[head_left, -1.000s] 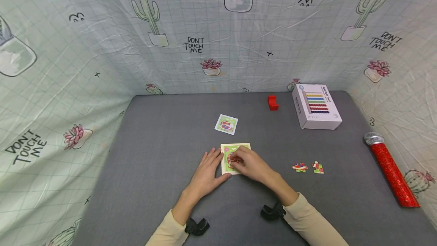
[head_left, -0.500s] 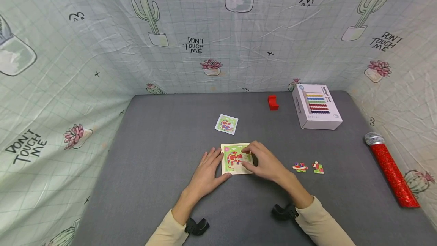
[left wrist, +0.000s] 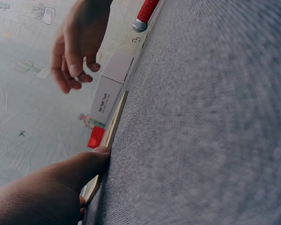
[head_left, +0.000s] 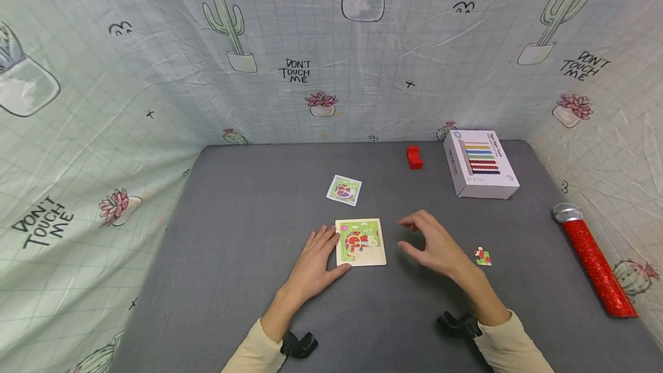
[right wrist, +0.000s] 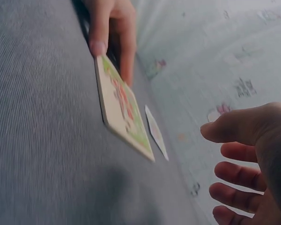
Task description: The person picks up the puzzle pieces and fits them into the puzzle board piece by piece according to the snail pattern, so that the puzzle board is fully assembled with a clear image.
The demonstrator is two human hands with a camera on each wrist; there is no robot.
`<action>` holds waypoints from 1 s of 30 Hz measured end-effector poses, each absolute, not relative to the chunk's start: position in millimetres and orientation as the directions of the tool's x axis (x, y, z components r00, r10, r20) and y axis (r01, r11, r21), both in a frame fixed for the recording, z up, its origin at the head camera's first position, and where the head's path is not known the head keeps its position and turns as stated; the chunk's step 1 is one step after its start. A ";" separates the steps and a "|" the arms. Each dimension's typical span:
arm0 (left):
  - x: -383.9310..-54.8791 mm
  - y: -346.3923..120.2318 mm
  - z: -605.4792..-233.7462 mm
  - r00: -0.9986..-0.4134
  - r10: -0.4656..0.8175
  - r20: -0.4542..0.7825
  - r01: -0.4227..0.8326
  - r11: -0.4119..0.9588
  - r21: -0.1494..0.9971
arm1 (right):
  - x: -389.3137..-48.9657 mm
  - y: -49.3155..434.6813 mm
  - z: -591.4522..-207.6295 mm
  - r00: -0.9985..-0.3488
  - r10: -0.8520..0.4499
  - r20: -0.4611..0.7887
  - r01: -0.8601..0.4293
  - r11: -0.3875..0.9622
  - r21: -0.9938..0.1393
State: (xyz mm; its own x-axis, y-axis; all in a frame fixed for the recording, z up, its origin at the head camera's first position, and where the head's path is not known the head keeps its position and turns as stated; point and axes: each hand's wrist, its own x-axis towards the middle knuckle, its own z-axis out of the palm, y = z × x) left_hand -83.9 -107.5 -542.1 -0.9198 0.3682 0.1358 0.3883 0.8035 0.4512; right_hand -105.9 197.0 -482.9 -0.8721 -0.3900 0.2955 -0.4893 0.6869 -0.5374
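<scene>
A square wooden puzzle board lies mid-table, with a green and red picture in it and bare wood at its lower right. My left hand rests at the board's left side, fingers straight along the edge and thumb at the lower left corner. Off to the right of the board, my right hand is raised over the table, fingers loosely bent and apart, with nothing between them. Beyond its wrist lies one loose puzzle piece. A small picture card lies behind the board.
Toward the back stands a red block, left of a white box with coloured rows printed on it. A glittery red microphone lies along the right table edge. Printed cloth hangs around the table.
My right hand has left the board and moved right, now covering the spot of the nearer loose piece. More of the board's picture shows. The left hand has stayed put.
</scene>
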 end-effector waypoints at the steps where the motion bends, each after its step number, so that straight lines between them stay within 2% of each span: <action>1: -83.6 -107.4 -542.0 -0.920 0.369 0.133 0.387 0.805 0.450 | -105.1 201.5 -483.9 -0.874 -0.381 0.302 -0.487 0.690 -0.536; 22: -83.7 -106.5 -544.0 -0.923 0.362 0.133 0.382 0.804 0.457 | -79.8 275.5 -508.5 -0.933 -0.222 0.285 -0.343 0.788 -0.512; 30: -84.5 -106.5 -543.8 -0.924 0.358 0.132 0.377 0.803 0.462 | -73.2 296.6 -512.8 -0.924 -0.211 0.319 -0.349 0.807 -0.477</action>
